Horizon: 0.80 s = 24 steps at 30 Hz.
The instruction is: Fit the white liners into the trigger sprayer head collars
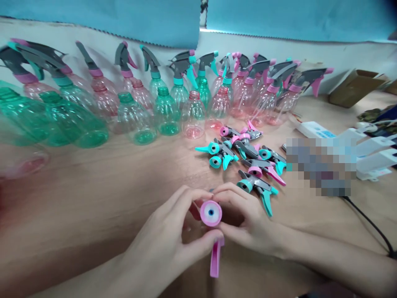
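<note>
Head view, and from where I'm standing both bare hands meet low in the middle, above the surface. Between them is a spray head with a pink collar, its round open end turned up toward the wearer, showing a pale lining and a dark hole in the centre. Its pink trigger hangs down below the collar.

The left hand has its fingers bent around the left side and top, its thumb laid across the base of the trigger. The right hand closes in from the other side, forefinger over the top and thumb just under the collar, so the piece is gripped by both. Most of its grey body is hidden from me.

Just beyond the right hand lies a loose heap of more spray heads, teal and pink; the nearest, a teal-collared spray head, lies close to that hand.

Farther back, open-necked bottles stand in a row, among them a green bottle and a clear bottle with a pink tint. Behind them are bottles with spray heads fitted, one with a teal collar. At far right I see a brown box, some white equipment and a black cable. Blue cloth hangs over the wall.
</note>
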{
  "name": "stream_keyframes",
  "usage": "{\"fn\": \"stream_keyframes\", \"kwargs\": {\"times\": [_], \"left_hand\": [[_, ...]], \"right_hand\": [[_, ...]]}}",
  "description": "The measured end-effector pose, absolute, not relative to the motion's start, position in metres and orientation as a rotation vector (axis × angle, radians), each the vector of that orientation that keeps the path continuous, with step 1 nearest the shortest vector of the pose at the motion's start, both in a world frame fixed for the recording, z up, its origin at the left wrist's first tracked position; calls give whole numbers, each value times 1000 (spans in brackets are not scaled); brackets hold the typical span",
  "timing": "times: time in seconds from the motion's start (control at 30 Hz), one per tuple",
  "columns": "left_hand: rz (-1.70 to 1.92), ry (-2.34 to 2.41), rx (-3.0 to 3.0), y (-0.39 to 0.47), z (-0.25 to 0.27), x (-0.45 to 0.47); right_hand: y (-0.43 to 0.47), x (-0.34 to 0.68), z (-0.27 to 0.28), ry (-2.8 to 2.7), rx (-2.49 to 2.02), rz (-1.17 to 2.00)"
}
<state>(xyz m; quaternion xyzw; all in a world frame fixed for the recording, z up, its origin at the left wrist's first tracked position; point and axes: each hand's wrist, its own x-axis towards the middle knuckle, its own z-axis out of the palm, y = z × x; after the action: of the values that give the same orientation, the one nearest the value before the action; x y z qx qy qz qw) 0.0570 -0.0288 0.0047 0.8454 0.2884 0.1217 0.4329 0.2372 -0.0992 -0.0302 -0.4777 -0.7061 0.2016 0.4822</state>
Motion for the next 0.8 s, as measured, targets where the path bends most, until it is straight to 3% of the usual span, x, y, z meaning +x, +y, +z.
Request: {"fn": "stream_keyframes", "kwargs": {"times": [0.4,0.6,0.8], "left_hand": [[498,637,2289,-45,6,55],[466,615,2286,-39,4,50],[266,764,2376,-21,8,36]], "right_hand": [[-105,240,-25,-1895,-1108,417],[-122,281,-4,-2141,-1321,20],[-130,320,-13,-2101,-1644,-140]]}}
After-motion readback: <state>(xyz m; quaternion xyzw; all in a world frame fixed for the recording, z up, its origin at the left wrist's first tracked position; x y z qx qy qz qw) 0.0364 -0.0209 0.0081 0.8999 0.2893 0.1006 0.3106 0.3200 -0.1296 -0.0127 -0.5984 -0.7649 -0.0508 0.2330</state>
